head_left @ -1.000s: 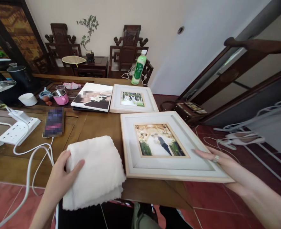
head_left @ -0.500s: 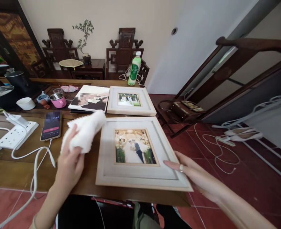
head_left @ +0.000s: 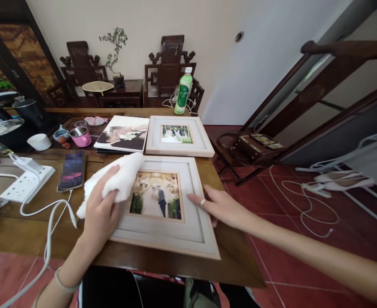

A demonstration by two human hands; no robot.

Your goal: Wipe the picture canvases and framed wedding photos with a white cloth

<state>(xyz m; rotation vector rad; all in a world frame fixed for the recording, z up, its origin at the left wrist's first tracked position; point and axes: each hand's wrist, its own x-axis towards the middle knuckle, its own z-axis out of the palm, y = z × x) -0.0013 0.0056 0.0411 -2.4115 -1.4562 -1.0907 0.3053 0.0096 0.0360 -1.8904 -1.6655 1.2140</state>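
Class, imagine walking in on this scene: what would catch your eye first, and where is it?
The left hand presses a white cloth onto the upper left corner of a white picture frame at the front edge of the table, while the right hand rests on its right side. Behind it are a second frame and a green bottle.

Left hand [head_left: 100, 214] — a thin pale bracelet [head_left: 62, 282] circles the wrist. Right hand [head_left: 220, 205] — a slim ring [head_left: 202, 202] on one finger. Forearms bare; dark clothing [head_left: 111, 291] below, olive patch [head_left: 195, 296] beside it.
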